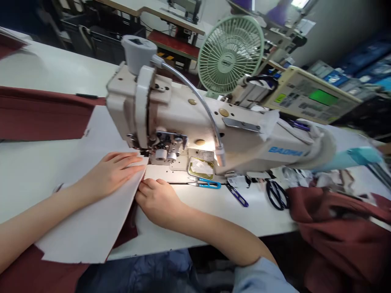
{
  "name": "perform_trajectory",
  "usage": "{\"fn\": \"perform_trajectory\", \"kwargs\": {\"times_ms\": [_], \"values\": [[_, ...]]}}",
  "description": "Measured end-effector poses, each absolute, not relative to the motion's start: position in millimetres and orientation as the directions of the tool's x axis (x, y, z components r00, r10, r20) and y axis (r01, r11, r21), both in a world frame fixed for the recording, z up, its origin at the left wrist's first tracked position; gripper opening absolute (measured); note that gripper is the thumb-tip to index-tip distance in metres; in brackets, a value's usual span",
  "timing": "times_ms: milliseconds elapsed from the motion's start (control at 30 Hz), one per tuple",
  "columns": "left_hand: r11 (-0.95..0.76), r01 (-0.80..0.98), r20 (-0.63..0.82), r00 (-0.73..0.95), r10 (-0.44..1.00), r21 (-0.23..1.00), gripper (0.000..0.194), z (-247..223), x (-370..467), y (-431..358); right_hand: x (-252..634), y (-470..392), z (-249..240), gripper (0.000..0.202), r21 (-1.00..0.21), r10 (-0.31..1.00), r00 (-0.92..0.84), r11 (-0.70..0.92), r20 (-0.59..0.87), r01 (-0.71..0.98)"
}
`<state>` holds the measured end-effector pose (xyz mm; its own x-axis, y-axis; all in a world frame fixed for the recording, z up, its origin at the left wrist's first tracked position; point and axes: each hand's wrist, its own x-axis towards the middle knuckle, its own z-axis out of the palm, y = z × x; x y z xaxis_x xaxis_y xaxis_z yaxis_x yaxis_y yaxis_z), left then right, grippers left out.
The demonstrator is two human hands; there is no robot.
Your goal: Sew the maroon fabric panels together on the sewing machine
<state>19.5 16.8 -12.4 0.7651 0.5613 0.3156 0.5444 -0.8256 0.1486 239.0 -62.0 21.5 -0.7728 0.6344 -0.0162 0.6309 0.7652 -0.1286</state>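
My left hand (105,175) lies flat, fingers stretched, on a white pattern sheet (88,234) with small notches along its edge. Maroon fabric (126,228) shows beneath the sheet. At the sheet's right edge my right hand (160,201) has its fingers curled closed on the edge of the fabric; the fingertips are partly hidden. Both hands are just in front of the needle area of a sewing machine (183,108), where the sheet's top corner reaches the presser foot. The needle itself cannot be made out.
Blue thread snips (209,184), purple snips (240,197), black-handled scissors (277,195) and a small tin (200,167) lie right of my right hand. More maroon cloth (342,228) hangs over the table's right side. A green fan (230,57) and a control panel (314,95) stand behind the machine.
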Motion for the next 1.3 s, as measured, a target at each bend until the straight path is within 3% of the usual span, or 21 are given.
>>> {"fn": "perform_trajectory", "kwargs": {"times_ms": [133,267,333,433,667,767,867,933,1033,1133,1233,1300], "values": [[-0.821,0.549,0.317,0.759,0.569,0.158,0.035,-19,14,16,292,-81,31,0.034,-0.266,0.784,-0.612,0.614,0.103,0.743],[-0.840,0.517,0.378,0.753,0.539,0.167,0.034,-26,14,17,384,-114,31,0.026,-0.363,0.948,-0.101,0.213,0.302,0.907],[-0.836,0.520,0.395,0.741,0.543,0.175,0.034,-27,15,17,429,-126,25,0.027,-0.334,0.923,0.109,0.022,0.370,0.942],[-0.828,0.525,0.388,0.733,0.558,0.197,0.035,-27,17,17,474,-135,13,0.030,-0.252,0.901,0.208,-0.116,0.381,0.961],[-0.804,0.553,0.338,0.730,0.594,0.217,0.035,-30,15,17,484,-139,10,0.031,-0.211,0.912,0.193,-0.122,0.361,0.970],[-0.805,0.553,0.349,0.727,0.592,0.214,0.034,-26,16,17,455,-143,19,0.030,-0.253,0.922,0.175,-0.087,0.347,0.963],[-0.802,0.554,0.330,0.731,0.597,0.224,0.034,-20,18,16,402,-137,26,0.026,-0.381,0.964,0.064,0.041,0.260,0.924],[-0.796,0.563,0.298,0.739,0.605,0.220,0.034,-16,19,16,357,-122,29,0.025,-0.397,0.968,-0.089,0.179,0.234,0.900],[-0.798,0.562,0.313,0.734,0.603,0.218,0.034,-15,20,15,289,-82,31,0.026,-0.208,0.932,-0.294,0.337,0.210,0.918],[-0.788,0.565,0.435,0.662,0.610,0.245,0.039,-16,20,14,238,-37,32,0.022,-0.002,0.902,-0.427,0.428,0.069,0.904],[-0.803,0.541,0.486,0.647,0.588,0.251,0.048,-16,20,13,213,-13,28,0.022,0.053,0.864,-0.502,0.503,-0.031,0.862],[-0.823,0.512,0.462,0.685,0.563,0.245,0.048,-15,21,14,212,-14,22,0.026,0.041,0.866,-0.500,0.500,-0.023,0.865]]}}
